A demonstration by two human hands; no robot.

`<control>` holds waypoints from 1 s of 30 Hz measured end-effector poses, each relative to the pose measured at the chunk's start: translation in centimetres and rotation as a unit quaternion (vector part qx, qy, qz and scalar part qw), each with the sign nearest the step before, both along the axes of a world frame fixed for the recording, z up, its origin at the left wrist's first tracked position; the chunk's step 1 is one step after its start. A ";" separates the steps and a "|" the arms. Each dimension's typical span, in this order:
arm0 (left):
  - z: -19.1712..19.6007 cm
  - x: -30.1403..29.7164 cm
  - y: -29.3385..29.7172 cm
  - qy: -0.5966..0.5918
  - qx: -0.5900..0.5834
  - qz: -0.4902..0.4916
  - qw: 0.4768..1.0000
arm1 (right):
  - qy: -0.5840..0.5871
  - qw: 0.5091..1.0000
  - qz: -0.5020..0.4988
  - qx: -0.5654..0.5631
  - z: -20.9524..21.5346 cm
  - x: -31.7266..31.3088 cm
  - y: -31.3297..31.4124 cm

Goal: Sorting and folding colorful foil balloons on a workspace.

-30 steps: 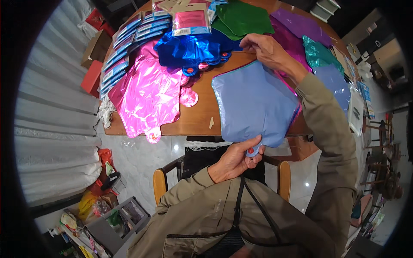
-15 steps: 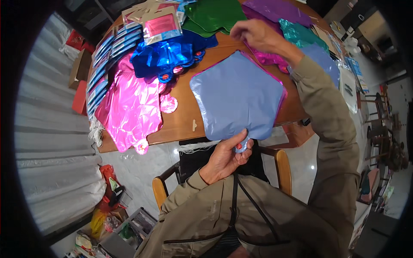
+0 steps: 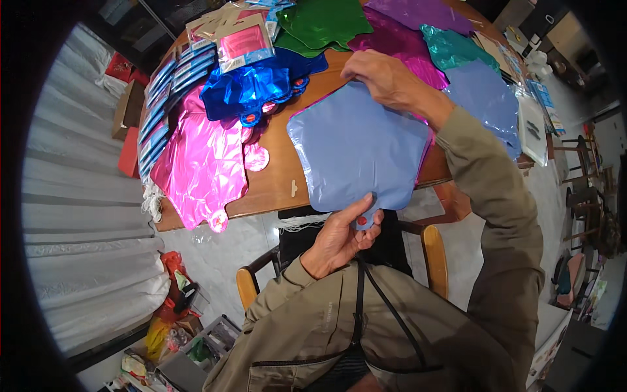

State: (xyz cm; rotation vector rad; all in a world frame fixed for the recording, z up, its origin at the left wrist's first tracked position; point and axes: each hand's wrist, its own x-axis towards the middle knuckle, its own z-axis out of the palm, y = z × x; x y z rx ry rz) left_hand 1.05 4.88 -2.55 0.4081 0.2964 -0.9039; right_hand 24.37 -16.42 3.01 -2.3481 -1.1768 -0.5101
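Note:
A flat, uninflated star-shaped foil balloon (image 3: pixel 356 147), pale blue on top with magenta showing along its edge, lies over the front of the table. My left hand (image 3: pixel 343 242) pinches its tail at the lower end, thumb on top, beside a small red mark. At the far tip, the bent fingers of my right hand (image 3: pixel 385 78) close on the balloon's edge; the fingertips are partly hidden. Beyond this hand a magenta foil balloon (image 3: pixel 398 49) lies flat, and another pale blue foil balloon (image 3: pixel 483 98) rests to its right.
Pink foil balloons (image 3: pixel 202 163) and blue foil balloons (image 3: pixel 245 88) lie on the left of the wooden table (image 3: pixel 271 193), by stacked flat packages (image 3: pixel 160 124). Green (image 3: pixel 323 23), purple (image 3: pixel 424 14) and teal (image 3: pixel 457 47) foil sheets lie farther back. A chair's armrest (image 3: pixel 434 261) stands near me.
My right hand has come down and slightly left onto the far tip of the pale blue balloon. My left hand still pinches the tail.

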 end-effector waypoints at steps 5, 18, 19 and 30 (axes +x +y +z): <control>-0.5 -0.2 0.1 0.026 -0.011 0.014 1.000 | 0.080 0.996 -0.037 -0.029 0.1 -0.8 0.5; -0.6 0.5 0.4 0.017 -0.008 -0.006 1.000 | 0.492 0.752 -0.417 0.140 4.6 -16.5 -8.6; -0.5 0.5 0.3 0.010 -0.004 -0.003 1.000 | 0.487 0.749 -0.428 0.138 4.2 -16.7 -8.4; -0.6 0.4 0.6 0.006 0.019 -0.011 1.000 | 0.459 0.757 -0.452 0.110 4.1 -15.5 -6.7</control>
